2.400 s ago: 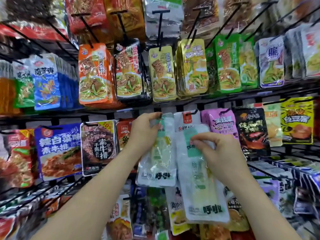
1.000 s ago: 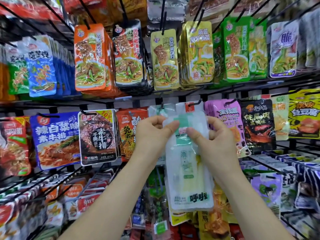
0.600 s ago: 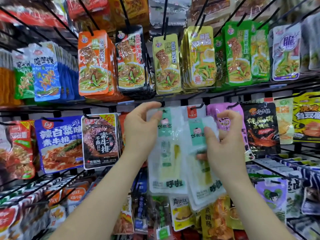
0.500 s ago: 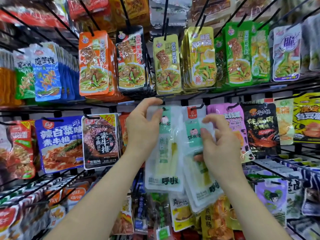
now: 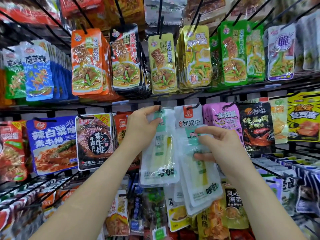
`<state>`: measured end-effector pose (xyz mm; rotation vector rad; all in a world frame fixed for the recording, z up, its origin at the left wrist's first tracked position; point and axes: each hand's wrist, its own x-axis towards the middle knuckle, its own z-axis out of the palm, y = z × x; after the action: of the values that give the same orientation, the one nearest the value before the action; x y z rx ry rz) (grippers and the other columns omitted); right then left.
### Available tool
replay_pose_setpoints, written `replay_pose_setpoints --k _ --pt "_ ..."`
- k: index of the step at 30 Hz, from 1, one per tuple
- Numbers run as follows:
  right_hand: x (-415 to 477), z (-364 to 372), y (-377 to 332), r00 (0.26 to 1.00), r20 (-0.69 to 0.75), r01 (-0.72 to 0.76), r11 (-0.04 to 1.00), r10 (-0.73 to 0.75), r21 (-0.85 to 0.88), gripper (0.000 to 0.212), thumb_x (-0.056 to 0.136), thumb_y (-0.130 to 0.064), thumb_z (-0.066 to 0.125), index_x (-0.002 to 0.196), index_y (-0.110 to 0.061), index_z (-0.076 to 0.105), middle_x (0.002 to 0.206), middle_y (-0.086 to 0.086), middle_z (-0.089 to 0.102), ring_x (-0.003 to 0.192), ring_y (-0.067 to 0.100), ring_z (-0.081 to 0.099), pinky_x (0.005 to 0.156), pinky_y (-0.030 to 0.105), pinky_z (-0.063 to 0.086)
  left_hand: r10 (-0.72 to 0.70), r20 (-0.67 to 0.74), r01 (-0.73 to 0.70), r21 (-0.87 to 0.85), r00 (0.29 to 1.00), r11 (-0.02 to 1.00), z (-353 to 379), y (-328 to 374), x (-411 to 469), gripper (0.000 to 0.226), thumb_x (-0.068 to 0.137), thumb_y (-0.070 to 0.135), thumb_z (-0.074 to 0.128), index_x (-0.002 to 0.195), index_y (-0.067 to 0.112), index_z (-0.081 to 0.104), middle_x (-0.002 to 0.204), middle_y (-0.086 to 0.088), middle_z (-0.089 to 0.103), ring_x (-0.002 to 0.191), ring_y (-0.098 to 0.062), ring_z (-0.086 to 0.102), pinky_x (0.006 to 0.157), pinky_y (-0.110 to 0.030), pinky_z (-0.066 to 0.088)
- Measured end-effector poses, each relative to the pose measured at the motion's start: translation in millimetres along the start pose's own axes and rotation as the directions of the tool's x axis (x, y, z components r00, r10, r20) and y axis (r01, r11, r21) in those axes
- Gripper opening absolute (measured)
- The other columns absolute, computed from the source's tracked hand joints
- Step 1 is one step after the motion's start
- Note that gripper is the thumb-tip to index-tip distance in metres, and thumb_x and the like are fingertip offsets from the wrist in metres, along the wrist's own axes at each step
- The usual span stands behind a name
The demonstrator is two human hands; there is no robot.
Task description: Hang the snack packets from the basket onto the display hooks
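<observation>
My left hand (image 5: 141, 128) pinches the top of a clear white-and-green snack packet (image 5: 160, 153) right at the tip of a black display hook (image 5: 159, 105) in the middle row. My right hand (image 5: 219, 148) holds a small stack of the same clear packets (image 5: 201, 181), tilted, lower and to the right of the first one. Whether the left packet's hole is over the hook tip is hidden by my fingers. No basket is in view.
Rows of black hooks full of packets surround my hands: a white packet (image 5: 188, 116) and purple packets (image 5: 223, 116) just right of the hook, red ones (image 5: 122, 123) and a black packet (image 5: 95, 141) to its left, yellow packets (image 5: 162, 64) above.
The single packet held by both hands a second ago split off: my left hand raised it to the hook tip, while my right hand dropped lower right with the remaining packets.
</observation>
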<state>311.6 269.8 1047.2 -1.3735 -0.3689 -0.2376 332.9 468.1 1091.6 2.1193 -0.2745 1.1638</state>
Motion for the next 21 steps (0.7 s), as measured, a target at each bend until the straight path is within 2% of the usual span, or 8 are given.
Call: replay_pose_setpoints --k 6,10,13,15,17,18,19,21 --pt "-5 -6 -6 0.996 -0.058 0.061 0.998 -0.062 -0.020 0.029 0.087 0.006 0.059 0.096 -0.018 0.071 0.124 0.012 0.057 0.055 0.024 0.070 0.059 0.035 0.061 -0.025 0.143 -0.006 0.215 0.989 0.977 8 -10 10 0.053 0.091 0.002 0.059 0.140 0.018 0.048 0.139 -0.003 0.050 0.132 -0.019 0.041 0.100 -0.017 0.027" --pt "-7 -8 -10 0.994 -0.076 0.081 0.996 -0.079 0.021 0.029 0.087 0.007 0.059 0.096 -0.017 0.072 0.124 0.012 0.059 0.056 0.023 0.069 0.059 0.037 0.061 0.034 0.255 -0.139 0.405 0.966 0.904 14 -16 8 0.075 0.089 0.004 0.062 0.152 0.013 0.022 0.146 -0.008 0.037 0.135 -0.021 0.033 0.109 -0.023 0.022" --pt "-6 -7 -12 0.994 -0.073 0.080 0.996 -0.078 0.029 0.029 0.087 0.007 0.059 0.096 -0.017 0.072 0.123 0.011 0.059 0.051 0.019 0.067 0.061 0.039 0.061 0.186 0.122 -0.222 0.478 0.975 0.850 13 -24 -2 0.085 0.080 -0.003 0.069 0.150 0.009 0.023 0.147 -0.011 0.033 0.133 -0.025 0.034 0.109 -0.030 0.032" --pt "-6 -8 -11 0.995 -0.065 0.078 0.995 -0.074 0.061 0.028 0.087 0.008 0.059 0.096 -0.015 0.073 0.122 0.011 0.059 0.051 0.018 0.066 0.058 0.035 0.061 0.348 0.014 -0.302 0.529 0.937 0.793 10 -30 -14 0.077 0.069 -0.011 0.073 0.138 0.004 0.043 0.137 -0.018 0.043 0.122 -0.033 0.047 0.097 -0.036 0.045" --pt "-5 -9 -11 0.996 -0.048 0.073 0.993 -0.069 0.094 0.028 0.086 0.008 0.060 0.097 -0.014 0.073 0.120 0.013 0.061 0.058 0.022 0.067 0.052 0.028 0.059 0.445 0.056 -0.372 0.644 0.894 0.668 9 -37 -25 0.052 0.063 -0.001 0.082 0.111 0.003 0.064 0.118 -0.018 0.060 0.104 -0.034 0.059 0.081 -0.037 0.053" --pt "-4 -9 -10 0.997 -0.037 0.072 0.991 -0.069 0.115 0.027 0.086 0.009 0.060 0.097 -0.013 0.073 0.120 0.014 0.062 0.063 0.025 0.067 0.051 0.025 0.057 0.437 0.136 -0.400 0.696 0.889 0.597 11 -41 -28 0.041 0.064 0.011 0.086 0.101 0.006 0.068 0.114 -0.016 0.064 0.103 -0.033 0.061 0.082 -0.039 0.052" --pt "-3 -9 -10 0.997 -0.025 0.070 0.988 -0.067 0.141 0.027 0.086 0.009 0.060 0.097 -0.012 0.073 0.119 0.015 0.062 0.069 0.027 0.067 0.050 0.023 0.056 0.364 0.229 -0.405 0.738 0.903 0.540 13 -43 -29 0.038 0.069 0.027 0.084 0.100 0.011 0.069 0.120 -0.015 0.063 0.111 -0.032 0.059 0.092 -0.042 0.048" --pt "-1 -7 -10 0.998 0.002 0.056 0.979 -0.057 0.196 0.026 0.086 0.008 0.061 0.096 -0.012 0.073 0.115 0.015 0.065 0.076 0.028 0.068 0.050 0.022 0.055 0.187 0.352 -0.398 0.785 0.917 0.474 17 -44 -29 0.048 0.086 0.048 0.063 0.125 0.020 0.057 0.146 -0.012 0.044 0.137 -0.028 0.036 0.112 -0.047 0.027"
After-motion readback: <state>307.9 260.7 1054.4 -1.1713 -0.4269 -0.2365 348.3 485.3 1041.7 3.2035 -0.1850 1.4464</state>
